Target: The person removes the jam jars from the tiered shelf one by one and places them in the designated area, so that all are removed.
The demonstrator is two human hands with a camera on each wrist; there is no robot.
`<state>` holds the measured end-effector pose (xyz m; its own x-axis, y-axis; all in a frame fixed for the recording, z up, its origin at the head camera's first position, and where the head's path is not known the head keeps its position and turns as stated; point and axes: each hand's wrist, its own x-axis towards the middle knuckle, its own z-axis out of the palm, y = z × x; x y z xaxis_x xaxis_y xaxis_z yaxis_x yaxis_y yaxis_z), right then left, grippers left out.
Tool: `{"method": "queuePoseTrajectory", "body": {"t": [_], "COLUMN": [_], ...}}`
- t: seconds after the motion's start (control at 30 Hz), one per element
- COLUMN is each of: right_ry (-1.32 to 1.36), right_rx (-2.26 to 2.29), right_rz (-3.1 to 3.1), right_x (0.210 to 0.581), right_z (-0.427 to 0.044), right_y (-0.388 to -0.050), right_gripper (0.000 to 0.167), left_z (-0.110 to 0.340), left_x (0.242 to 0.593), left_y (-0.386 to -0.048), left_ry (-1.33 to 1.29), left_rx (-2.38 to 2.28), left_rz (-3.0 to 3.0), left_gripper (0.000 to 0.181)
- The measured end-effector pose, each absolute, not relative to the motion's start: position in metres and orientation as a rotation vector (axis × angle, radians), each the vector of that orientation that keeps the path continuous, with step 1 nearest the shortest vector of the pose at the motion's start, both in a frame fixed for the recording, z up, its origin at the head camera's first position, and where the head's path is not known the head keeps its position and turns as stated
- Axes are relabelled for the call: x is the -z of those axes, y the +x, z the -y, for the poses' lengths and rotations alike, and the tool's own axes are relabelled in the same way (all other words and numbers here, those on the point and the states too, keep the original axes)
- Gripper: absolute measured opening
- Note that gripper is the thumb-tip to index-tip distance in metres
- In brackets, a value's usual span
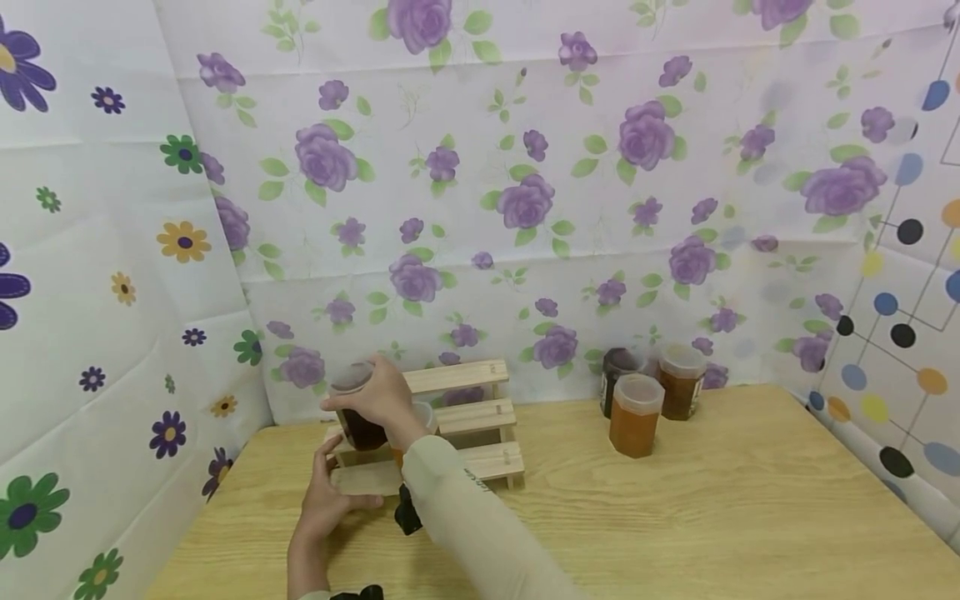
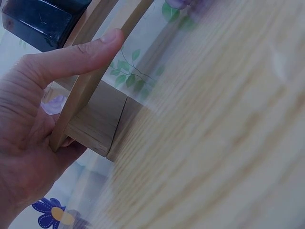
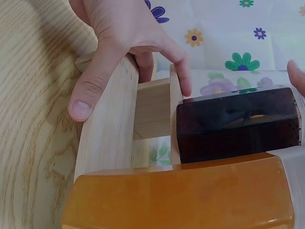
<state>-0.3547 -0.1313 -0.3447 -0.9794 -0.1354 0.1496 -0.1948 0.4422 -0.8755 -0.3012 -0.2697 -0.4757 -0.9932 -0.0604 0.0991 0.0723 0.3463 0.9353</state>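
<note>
A wooden three-step rack (image 1: pixel 480 461) stands on the table's left half. My left hand (image 1: pixel 324 500) grips its left end; in the left wrist view the thumb (image 2: pixel 90 55) lies along the front step. My right hand (image 1: pixel 382 398) holds a dark jar (image 1: pixel 365 431) near its clear lid, thumb and fingers on opposite sides. In the right wrist view this dark jar (image 3: pixel 238 124) has its base at a rack step; only a right fingertip (image 3: pixel 298 78) shows there. An amber jar (image 1: pixel 424 415) is beside it on the rack, partly hidden by my right wrist.
Right of the rack, an amber jar (image 1: pixel 636 417), a dark jar (image 1: pixel 618 379) and a brown jar (image 1: pixel 681 383) stand close together on the wooden table (image 1: pixel 675 525). A flowered cloth (image 1: pixel 525 250) hangs behind the table, with patterned cloths at both sides.
</note>
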Motion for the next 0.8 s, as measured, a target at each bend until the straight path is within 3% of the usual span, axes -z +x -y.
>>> {"method": "queuePoseTrajectory", "body": {"t": [0.8], "right_ry": [0.355], "right_rx": [-1.778], "right_rz": [2.423], "right_x": [0.3526], "right_z": [0.1309], "right_y": [-0.3541], "right_gripper": [0.089], "left_z": [0.2685], "left_x": [0.4768], "left_y": [-0.2976], "left_ry": [0.037], "left_rx": [1.76], "left_rz": [2.477], "left_gripper": [0.123]}}
